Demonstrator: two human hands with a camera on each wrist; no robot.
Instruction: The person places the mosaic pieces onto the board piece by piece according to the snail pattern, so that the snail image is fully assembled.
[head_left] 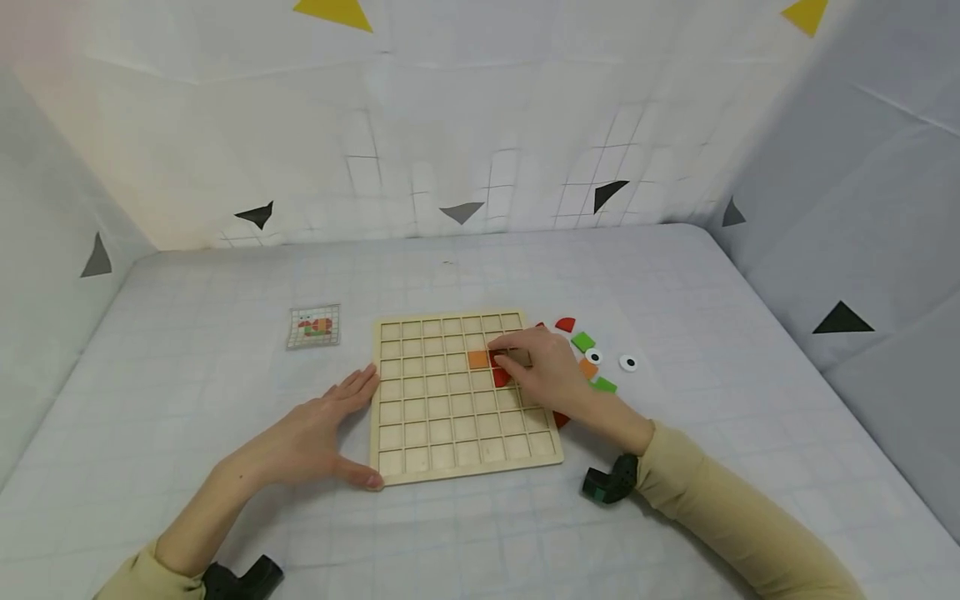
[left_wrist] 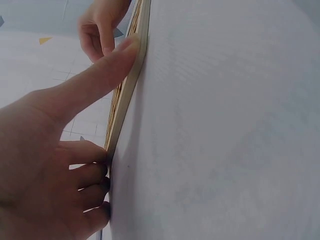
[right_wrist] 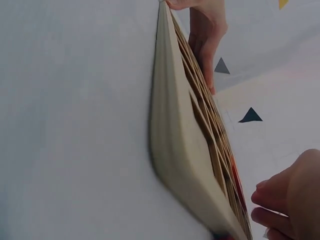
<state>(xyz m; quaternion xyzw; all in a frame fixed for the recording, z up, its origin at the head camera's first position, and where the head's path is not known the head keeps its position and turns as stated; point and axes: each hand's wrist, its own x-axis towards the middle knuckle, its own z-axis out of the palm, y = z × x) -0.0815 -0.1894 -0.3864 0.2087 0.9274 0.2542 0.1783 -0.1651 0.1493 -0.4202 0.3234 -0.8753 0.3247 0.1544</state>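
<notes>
A square wooden grid board lies on the table. My left hand spans its left side, the thumb on the near corner and the fairly straight fingertips against the edge; the left wrist view shows this hand close up. Over the board's right part, my right hand pinches a red piece between thumb and index finger, at the cell beside an orange square. A red quarter-round piece sits one row nearer. In the right wrist view the fingers show beside the board, the pinched piece hidden.
Right of the board lie loose red, green and orange pieces and two eye discs, some partly behind the right hand. A small pattern card lies left of the board. White cloth walls stand around the table.
</notes>
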